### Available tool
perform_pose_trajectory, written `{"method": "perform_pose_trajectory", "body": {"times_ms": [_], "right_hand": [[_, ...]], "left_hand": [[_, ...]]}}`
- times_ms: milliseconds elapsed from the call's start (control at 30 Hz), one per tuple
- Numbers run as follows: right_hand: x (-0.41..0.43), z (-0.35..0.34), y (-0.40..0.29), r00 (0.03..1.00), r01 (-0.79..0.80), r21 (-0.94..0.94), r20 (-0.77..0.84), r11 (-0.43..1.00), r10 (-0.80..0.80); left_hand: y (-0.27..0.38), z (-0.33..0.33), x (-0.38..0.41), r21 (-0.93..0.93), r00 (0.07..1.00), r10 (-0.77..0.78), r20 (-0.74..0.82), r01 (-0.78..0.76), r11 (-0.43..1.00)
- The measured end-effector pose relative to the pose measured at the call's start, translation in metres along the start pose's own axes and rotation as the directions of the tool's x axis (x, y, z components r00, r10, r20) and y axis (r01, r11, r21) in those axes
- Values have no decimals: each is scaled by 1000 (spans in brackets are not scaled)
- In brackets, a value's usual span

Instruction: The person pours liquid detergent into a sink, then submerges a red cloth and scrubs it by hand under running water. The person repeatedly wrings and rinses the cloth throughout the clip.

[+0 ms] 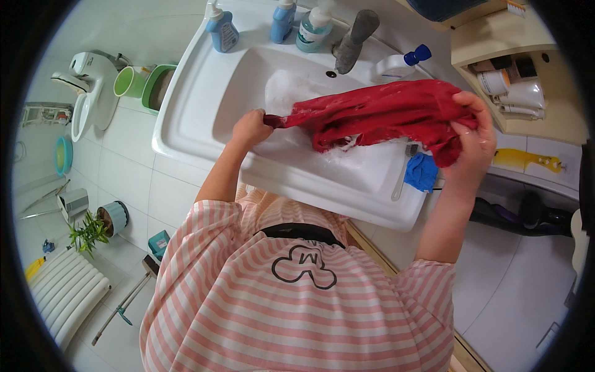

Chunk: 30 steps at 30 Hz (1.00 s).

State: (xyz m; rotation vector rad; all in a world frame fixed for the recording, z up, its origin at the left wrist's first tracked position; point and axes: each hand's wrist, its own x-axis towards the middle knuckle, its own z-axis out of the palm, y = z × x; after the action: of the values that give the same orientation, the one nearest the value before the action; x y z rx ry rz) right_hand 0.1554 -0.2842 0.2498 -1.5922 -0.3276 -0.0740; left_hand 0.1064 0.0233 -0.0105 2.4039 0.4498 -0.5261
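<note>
A wet red cloth garment (376, 114) is stretched sideways above the white washbasin (186, 102). My left hand (251, 128) is closed around its narrow left end, near the basin's front left side. At the other end, my right hand (476, 125) grips the bunched fabric beyond the basin's right part. White suds (283, 88) lie in the bowl behind the garment, and foam clings to its lower edge. The garment hides much of the bowl. Below its right end, a blue cloth (421, 172) and a white-handled brush (399, 186) rest on the basin's right rim.
Blue pump bottles (223, 30), a clear blue-green soap dispenser (314, 30) and a grey-covered faucet (355, 42) stand along the back rim. A white bottle with a blue cap (395, 65) is behind the garment. An open shelf (511, 88) is at right; a toilet (95, 93) is at left.
</note>
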Motion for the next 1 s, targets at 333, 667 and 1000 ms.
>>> {"method": "perform_pose_trajectory", "body": {"times_ms": [333, 667, 1000], "right_hand": [[5, -1, 19, 965, -128, 35, 237, 991, 116], [-11, -19, 79, 961, -269, -24, 53, 963, 270], [-37, -42, 154, 890, -295, -571, 128, 766, 438]], "left_hand": [[3, -64, -5, -964, 928, -262, -264, -253, 77], [25, -134, -36, -801, 826, -40, -562, -555, -225], [64, -101, -54, -894, 892, 104, -441, -446, 35]]}}
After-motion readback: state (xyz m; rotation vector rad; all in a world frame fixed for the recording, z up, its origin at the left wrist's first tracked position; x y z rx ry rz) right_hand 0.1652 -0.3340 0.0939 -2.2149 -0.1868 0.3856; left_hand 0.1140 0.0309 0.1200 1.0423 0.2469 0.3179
